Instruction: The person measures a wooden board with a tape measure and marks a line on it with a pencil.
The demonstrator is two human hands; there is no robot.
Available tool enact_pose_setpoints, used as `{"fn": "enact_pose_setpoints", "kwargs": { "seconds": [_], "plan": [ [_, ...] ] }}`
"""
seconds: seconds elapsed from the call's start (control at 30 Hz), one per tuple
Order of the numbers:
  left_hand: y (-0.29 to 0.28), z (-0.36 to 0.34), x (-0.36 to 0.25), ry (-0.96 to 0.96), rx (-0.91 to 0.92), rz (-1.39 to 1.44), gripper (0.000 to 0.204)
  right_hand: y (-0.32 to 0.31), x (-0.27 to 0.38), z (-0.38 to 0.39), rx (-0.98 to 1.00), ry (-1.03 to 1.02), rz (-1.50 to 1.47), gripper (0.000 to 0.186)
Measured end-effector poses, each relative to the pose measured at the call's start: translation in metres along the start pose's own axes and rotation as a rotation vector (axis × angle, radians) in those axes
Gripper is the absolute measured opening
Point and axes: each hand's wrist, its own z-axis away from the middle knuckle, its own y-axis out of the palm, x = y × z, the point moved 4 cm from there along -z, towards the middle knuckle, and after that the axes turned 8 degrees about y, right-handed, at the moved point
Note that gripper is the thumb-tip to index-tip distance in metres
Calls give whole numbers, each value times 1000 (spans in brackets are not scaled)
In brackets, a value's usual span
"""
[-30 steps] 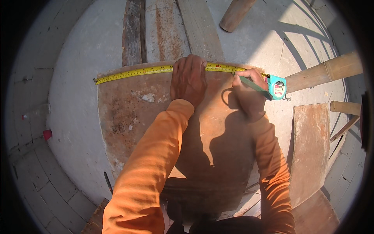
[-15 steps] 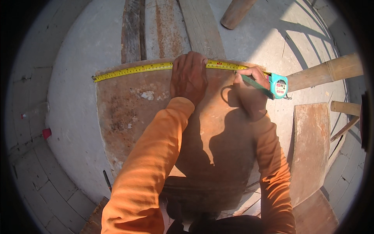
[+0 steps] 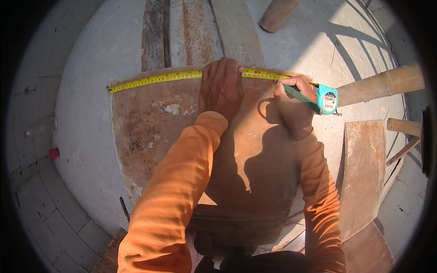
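Note:
A wide brown wooden board (image 3: 150, 118) lies in front of me, stained and flecked with white. The yellow blade of a tape measure (image 3: 141, 84) runs along its far edge, hooked end at the left corner. My left hand (image 3: 221, 88) is closed over that edge, holding the blade against the board near the middle. Further right, my right hand (image 3: 296, 102) grips a green pencil (image 3: 297, 94), its tip at the blade's near side. The teal tape measure case (image 3: 327, 99) sits beyond the right corner, beside that hand. My right palm is turned away and cannot be seen.
Grey weathered planks (image 3: 236, 32) extend beyond the far edge. Round wooden poles (image 3: 382, 86) lie at the right, above a narrower board (image 3: 362, 168). A small red object (image 3: 54, 154) and a dark thin tool (image 3: 124, 209) are at left.

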Motion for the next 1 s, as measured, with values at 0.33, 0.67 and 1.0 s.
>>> {"fn": "enact_pose_setpoints", "kwargs": {
  "seconds": [0.33, 0.67, 1.0],
  "plan": [
    [0, 0, 1, 0, 2, -9, 8, 1, 3, 1, -6, -73, 60, 11],
    [-3, 2, -1, 3, -18, -5, 10, -63, 13, 32, -366, -285, 260, 25],
    [0, 3, -4, 20, -3, -42, 8, -96, -60, 8, -145, -422, 410, 33]
  ]
}}
